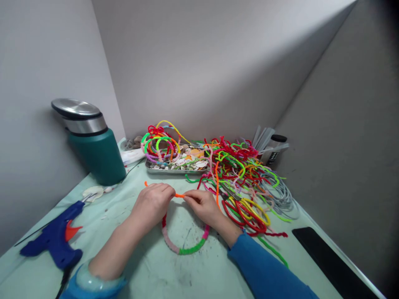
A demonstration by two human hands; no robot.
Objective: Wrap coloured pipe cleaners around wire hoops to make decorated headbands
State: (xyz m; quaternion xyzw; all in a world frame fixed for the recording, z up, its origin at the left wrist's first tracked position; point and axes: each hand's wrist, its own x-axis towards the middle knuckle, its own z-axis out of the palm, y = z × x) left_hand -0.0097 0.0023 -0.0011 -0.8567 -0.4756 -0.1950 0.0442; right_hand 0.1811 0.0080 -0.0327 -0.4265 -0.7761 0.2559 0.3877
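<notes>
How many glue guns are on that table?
1. A blue glue gun lies near the left edge of the table, in front of the green flask, left of the left hand pinching an orange pipe cleaner. The pipe-cleaner pile could hide another.

Green table (162, 265) bears glue gun (51, 238), flask (93, 143), tray (174, 168), pipe cleaners (246, 178).

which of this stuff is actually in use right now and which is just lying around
In use:
- orange pipe cleaner, pinched between left hand and right hand
- wrapped ring, lying under both hands

Lying about, untouched:
- blue glue gun
- green flask
- tray of shells
- loose pile of pipe cleaners
</notes>
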